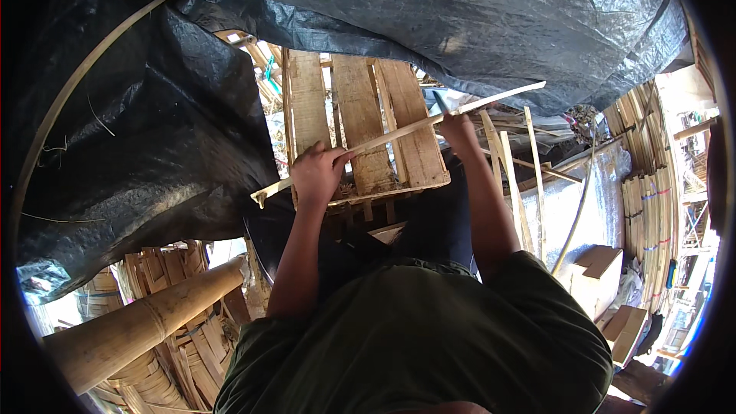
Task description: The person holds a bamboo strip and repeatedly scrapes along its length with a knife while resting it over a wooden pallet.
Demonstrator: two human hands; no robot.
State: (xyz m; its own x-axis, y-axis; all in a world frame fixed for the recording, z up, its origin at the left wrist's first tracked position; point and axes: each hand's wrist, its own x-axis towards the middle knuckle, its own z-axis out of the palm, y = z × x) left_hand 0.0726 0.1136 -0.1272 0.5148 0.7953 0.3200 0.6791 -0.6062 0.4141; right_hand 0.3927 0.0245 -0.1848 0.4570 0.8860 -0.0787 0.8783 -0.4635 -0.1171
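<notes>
A long pale bamboo strip (395, 135) slants across a slatted wooden crate (360, 111), its far right end raised. My left hand (318, 174) is closed round the strip near its lower left end, which looks split and ragged. Farther along, my right hand (460, 135) is closed at the strip's edge. From its fingers juts the narrow dark blade of a knife (440, 101), which meets the strip. The knife's handle is hidden in the hand.
Black plastic sheeting (491, 15) hangs ahead and at the left. A thick bamboo pole (153, 318) lies at the lower left. Several thin strips (535, 176) stand right of my right forearm, with bundled slats (648, 215) and a cardboard box (625, 330) beyond.
</notes>
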